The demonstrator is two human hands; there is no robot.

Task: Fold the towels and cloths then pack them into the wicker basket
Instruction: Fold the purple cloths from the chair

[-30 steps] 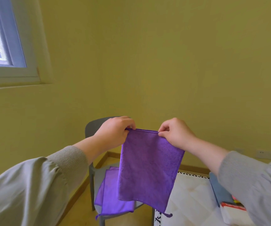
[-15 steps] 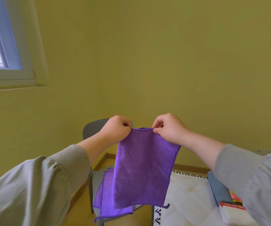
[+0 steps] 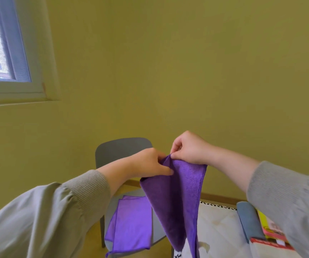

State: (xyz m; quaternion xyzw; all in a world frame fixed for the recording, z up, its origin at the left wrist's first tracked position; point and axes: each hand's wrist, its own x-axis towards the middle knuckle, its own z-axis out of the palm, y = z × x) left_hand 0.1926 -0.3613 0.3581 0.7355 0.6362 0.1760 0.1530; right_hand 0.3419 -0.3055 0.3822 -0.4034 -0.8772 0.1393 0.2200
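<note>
The purple cloth [image 3: 176,198] is held up in the air before the yellow wall, doubled lengthwise, with its halves meeting at the top where both hands work. The right grip [image 3: 191,148] pinches the upper corner between thumb and forefinger. It is held high, probably so the cloth's own weight draws the fold straight and the lower edges hang free of the furniture. The left grip [image 3: 150,164] is closed on the edge just below, thumb laid along the fabric, seemingly to line up the layers before the next fold. On the seat of the grey chair [image 3: 122,148] lie folded purple cloths [image 3: 131,222], flat and overlapping—likely staged there as finished pieces. A blue-grey cloth [image 3: 248,216] rests on the white-covered desk [image 3: 220,229] to the right, probably waiting its turn. The wicker basket is not in view, so packing looks not yet begun.
</note>
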